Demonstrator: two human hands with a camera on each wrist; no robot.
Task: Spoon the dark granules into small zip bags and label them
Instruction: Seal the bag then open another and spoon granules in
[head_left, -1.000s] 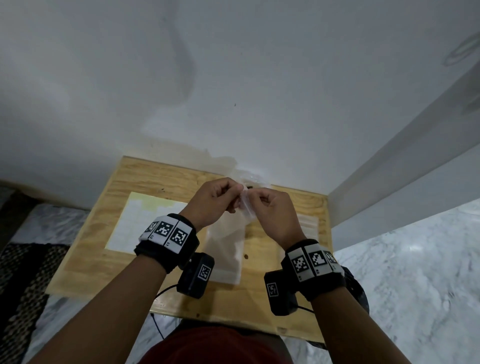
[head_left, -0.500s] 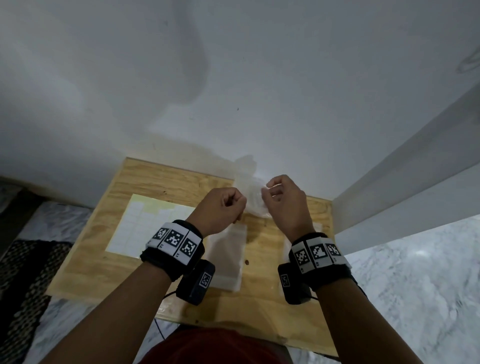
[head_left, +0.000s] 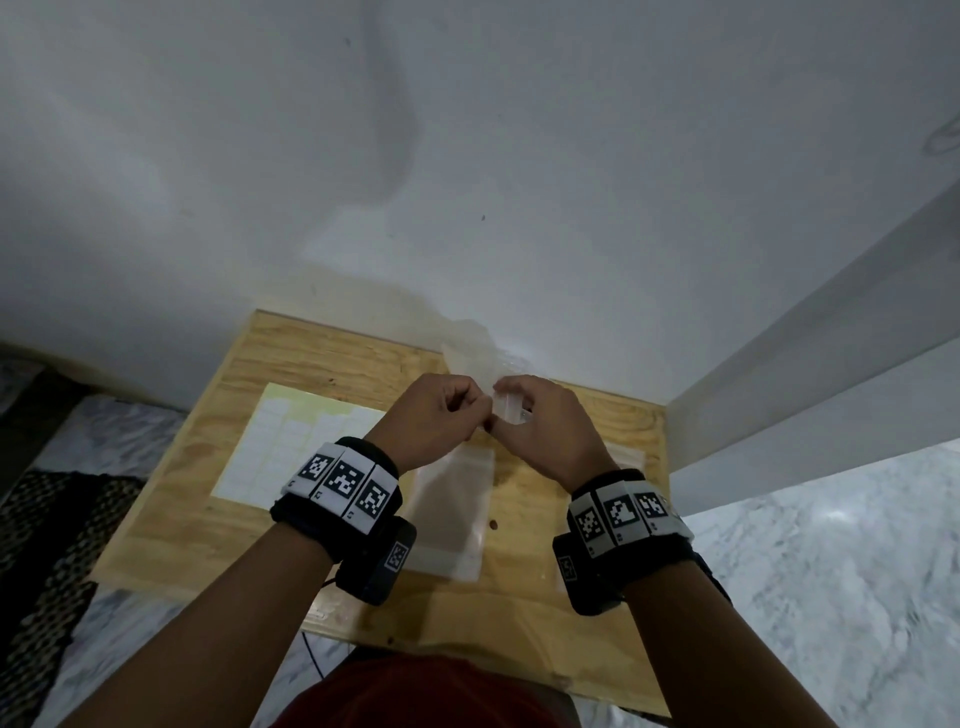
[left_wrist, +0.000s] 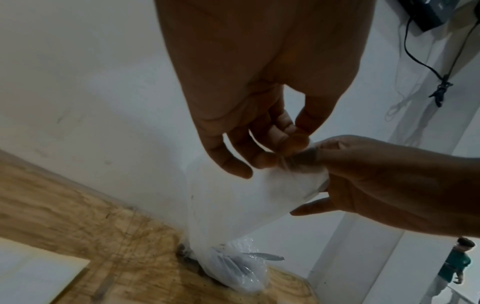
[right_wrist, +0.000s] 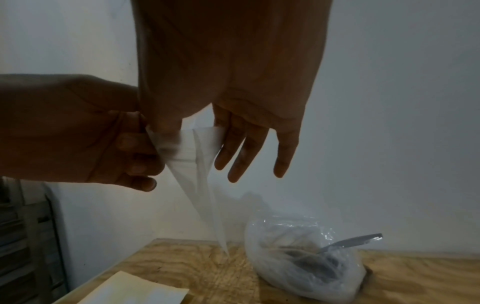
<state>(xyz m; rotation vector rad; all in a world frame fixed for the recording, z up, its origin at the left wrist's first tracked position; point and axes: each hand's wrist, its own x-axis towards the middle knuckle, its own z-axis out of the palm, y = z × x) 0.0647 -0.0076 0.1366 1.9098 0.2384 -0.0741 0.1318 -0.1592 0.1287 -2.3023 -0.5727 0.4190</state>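
Both hands hold one small clear zip bag (head_left: 508, 410) up above the wooden board (head_left: 208, 493). My left hand (head_left: 480, 410) pinches one side of its top edge (left_wrist: 293, 152) with thumb and forefinger. My right hand (head_left: 503, 413) grips the other side, with the bag (right_wrist: 197, 164) hanging point down between thumb and fingers. The bag looks empty. Below it, against the wall, sits a crumpled plastic bag of dark granules (right_wrist: 303, 259) with a spoon (right_wrist: 350, 242) standing in it. A sheet of white labels (head_left: 291, 447) lies on the board's left part.
A flat pile of spare clear zip bags (head_left: 452, 509) lies under my wrists in the middle of the board. More clear bags (head_left: 623, 457) lie at the right. A white wall (head_left: 467, 208) runs close behind the board. A person (left_wrist: 453, 267) stands far off to the right.
Both hands have stayed together at the small bag's top edge and drifted slightly toward the wall. The bag has stayed in both hands throughout.
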